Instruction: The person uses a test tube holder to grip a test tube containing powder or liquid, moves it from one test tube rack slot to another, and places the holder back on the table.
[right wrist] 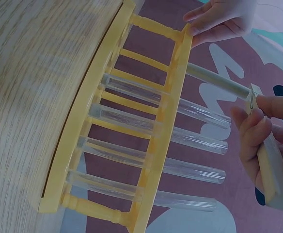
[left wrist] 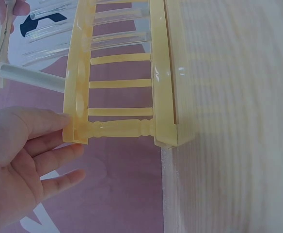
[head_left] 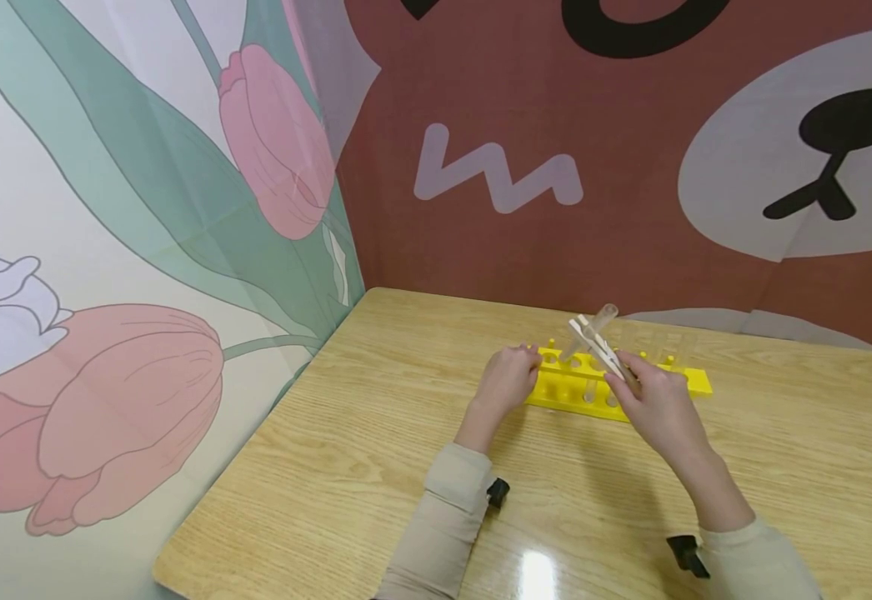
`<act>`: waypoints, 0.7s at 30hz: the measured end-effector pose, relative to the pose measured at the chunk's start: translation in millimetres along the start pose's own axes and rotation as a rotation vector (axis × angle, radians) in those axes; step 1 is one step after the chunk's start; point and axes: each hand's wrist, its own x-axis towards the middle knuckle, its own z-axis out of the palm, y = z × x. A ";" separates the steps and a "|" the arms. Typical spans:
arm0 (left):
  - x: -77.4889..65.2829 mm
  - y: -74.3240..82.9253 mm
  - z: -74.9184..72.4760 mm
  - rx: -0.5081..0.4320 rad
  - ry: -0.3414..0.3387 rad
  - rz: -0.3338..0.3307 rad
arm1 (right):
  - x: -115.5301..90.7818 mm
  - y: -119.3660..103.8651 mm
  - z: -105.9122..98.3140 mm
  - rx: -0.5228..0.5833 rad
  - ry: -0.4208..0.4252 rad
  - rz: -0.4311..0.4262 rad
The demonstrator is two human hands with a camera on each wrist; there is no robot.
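Observation:
A yellow test tube rack [head_left: 699, 382] stands on the table. My left hand [head_left: 506, 382] pinches the left end of its top bar between thumb and forefinger, the other fingers [left wrist: 61, 184] spread below. In my right hand [head_left: 664, 408] is a wooden test tube clamp [right wrist: 274, 177], its jaws around the upper part of a test tube [right wrist: 219, 80]. This tube tilts in the head view, and its lower end is right at the rack's top bar, near the left-hand holes. Several clear test tubes [right wrist: 195, 141] stand in the rack to the right of it.
The wood-grain table [head_left: 316, 467] has its left edge beside a tulip-print cloth [head_left: 143, 250]. A brown cloth with a cartoon face [head_left: 481, 250] hangs close behind the rack. Black wrist mounts [head_left: 498, 492] sit at both sleeves.

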 end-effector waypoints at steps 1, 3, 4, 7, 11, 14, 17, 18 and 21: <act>-0.1 0.0 0.0 0.001 0.001 0.000 | -0.1 0.1 0.1 0.001 0.001 -0.001; -0.3 0.1 0.0 0.003 0.003 0.001 | -0.3 0.0 0.1 0.002 -0.001 0.002; -0.4 0.2 0.0 0.003 0.003 0.000 | -0.4 -0.1 0.0 0.004 -0.001 0.002; -0.8 0.6 -0.4 -0.003 0.001 -0.004 | -0.6 -0.5 -0.2 0.009 -0.002 0.002; -0.8 0.9 -1.1 -0.001 0.000 -0.001 | -0.5 -0.5 0.3 0.011 0.002 -0.002; -0.7 0.8 -1.1 0.004 0.001 0.000 | -0.6 0.6 1.5 0.009 0.004 -0.005; -0.8 0.8 -1.0 -0.002 0.000 -0.004 | -0.6 1.4 2.4 0.012 0.002 -0.006; -0.9 0.9 -1.1 -0.006 0.000 -0.006 | -0.5 1.4 2.5 0.014 0.001 -0.007; -1.1 1.0 -1.6 -0.006 0.001 -0.004 | -0.4 1.1 2.8 0.019 0.001 -0.009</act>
